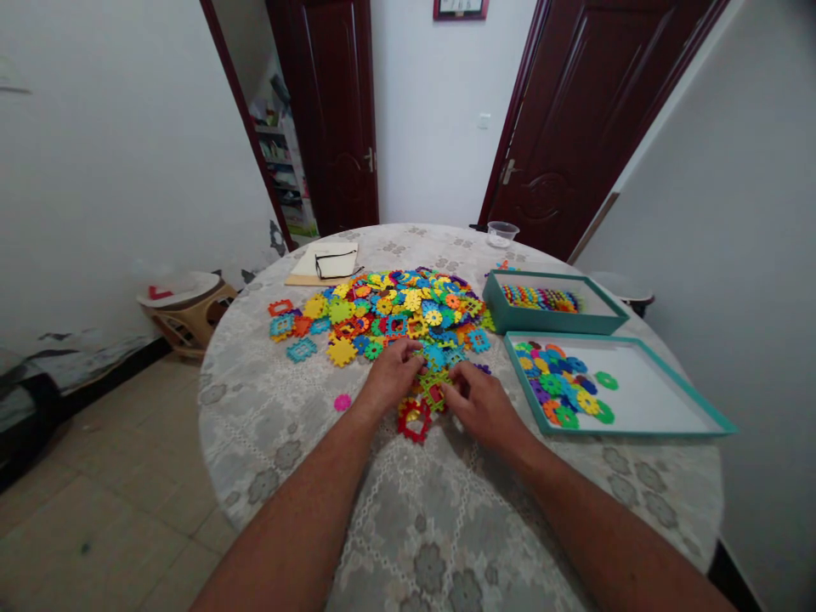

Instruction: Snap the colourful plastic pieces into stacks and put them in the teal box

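Pile of toy pcs [413,299] is apparently being picked over; green frame pc [435,393] is seen at near edge, btwn L hand [396,374] & R hand [483,399], fingers curled; whether pinched can't be told. Fingertip grip prob. needed next.

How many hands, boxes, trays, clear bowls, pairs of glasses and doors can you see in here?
Left hand and right hand: 2
Box: 1
Tray: 1
Clear bowl: 1
Pair of glasses: 1
Left door and right door: 2
Total: 8
The little pieces overlap too much to count.
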`<state>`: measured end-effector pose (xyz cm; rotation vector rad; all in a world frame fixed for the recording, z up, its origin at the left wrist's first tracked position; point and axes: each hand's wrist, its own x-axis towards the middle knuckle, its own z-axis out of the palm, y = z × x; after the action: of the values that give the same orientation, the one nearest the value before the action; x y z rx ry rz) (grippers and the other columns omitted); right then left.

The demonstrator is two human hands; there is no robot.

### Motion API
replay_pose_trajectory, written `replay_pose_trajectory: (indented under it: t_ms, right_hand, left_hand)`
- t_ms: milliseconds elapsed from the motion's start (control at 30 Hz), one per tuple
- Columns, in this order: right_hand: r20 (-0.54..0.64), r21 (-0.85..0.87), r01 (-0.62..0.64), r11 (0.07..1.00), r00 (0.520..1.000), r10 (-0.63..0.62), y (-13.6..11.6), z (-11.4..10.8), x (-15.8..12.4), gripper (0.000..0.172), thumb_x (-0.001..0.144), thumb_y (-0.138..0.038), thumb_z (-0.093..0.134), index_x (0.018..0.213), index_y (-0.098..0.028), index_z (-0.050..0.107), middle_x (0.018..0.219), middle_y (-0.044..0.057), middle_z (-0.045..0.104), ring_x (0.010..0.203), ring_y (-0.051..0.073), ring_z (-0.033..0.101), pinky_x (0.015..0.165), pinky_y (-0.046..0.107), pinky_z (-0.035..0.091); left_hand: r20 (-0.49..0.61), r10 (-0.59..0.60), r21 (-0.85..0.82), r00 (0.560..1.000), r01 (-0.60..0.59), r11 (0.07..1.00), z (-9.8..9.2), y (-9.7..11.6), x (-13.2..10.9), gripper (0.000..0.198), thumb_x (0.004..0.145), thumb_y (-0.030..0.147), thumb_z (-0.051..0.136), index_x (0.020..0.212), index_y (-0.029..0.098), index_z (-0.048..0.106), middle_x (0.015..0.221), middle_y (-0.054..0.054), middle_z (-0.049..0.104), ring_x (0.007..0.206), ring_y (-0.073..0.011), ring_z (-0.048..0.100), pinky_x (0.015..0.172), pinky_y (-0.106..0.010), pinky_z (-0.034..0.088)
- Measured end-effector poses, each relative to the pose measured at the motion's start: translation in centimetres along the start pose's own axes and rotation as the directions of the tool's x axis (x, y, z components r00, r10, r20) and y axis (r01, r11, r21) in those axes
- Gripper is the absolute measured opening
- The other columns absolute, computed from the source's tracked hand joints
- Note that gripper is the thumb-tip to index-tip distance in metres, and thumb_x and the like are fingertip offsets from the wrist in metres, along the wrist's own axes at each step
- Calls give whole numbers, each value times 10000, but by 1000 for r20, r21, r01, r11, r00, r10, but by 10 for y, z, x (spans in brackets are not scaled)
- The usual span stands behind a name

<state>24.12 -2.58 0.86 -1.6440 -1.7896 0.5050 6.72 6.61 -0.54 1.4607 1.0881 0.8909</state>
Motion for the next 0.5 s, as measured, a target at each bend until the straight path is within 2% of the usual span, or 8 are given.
replay_pose_trajectory:
  t_ms: [133, 200, 267, 333, 400, 500]
  right_hand:
    - [-41, 118, -79, 990, 996, 84, -1, 1, 2, 166, 932, -363, 585, 840, -231, 544, 700, -24, 613, 646, 161, 560, 620, 281, 372]
    - [-41, 177, -95, 980, 994, 104, 2, 2, 4, 210, 936, -400, 588, 824, -231, 536, 706, -19, 609, 656, 166, 563, 613, 282, 380]
    - [-32, 214, -104, 971, 993, 113, 6, 4, 5, 231, 940, -423, 594, 828, -229, 537, 730, -11, 617, 674, 169, 573, 616, 279, 390]
    - [-6, 217, -127, 968, 991, 132, 8, 5, 5, 219, 951, -427, 591, 879, -225, 550, 749, -8, 626, 678, 169, 581, 621, 276, 397]
    - [26, 148, -131, 980, 991, 129, 6, 7, 2, 197, 964, -415, 589, 957, -219, 566, 769, -4, 640, 694, 173, 591, 644, 278, 404]
    - [96, -92, 2, 996, 995, 6, -4, 9, -6, 191, 956, -394, 628, 1001, -211, 597, 887, 36, 674, 810, 192, 615, 726, 293, 412]
  left_hand:
    - [151, -34, -11, 988, 36, 999, 0, 10, -9, 336, 851, 394, 694, 1128, 204, 692, 905, -38, 719, 799, -182, 693, 613, -242, 539]
    - [221, -35, -6, 975, 37, 999, 1, 12, -12, 355, 810, 354, 731, 1129, 201, 699, 834, -10, 677, 743, -161, 659, 603, -233, 537]
    - [240, -16, 10, 971, 14, 1000, 1, 10, -12, 364, 779, 288, 735, 1131, 200, 704, 768, 17, 627, 690, -141, 621, 586, -218, 519]
    - [199, 10, 37, 980, -17, 999, 1, 6, -9, 356, 782, 261, 711, 1134, 205, 708, 740, 30, 599, 656, -127, 588, 571, -208, 497]
    - [126, 32, 55, 992, -39, 998, 0, 0, -4, 349, 798, 259, 688, 1144, 213, 705, 758, 27, 616, 663, -128, 591, 587, -216, 498]
    - [16, 45, 53, 999, -46, 998, -2, -5, 3, 359, 800, 240, 674, 1157, 207, 689, 806, 11, 667, 718, -147, 636, 644, -244, 525]
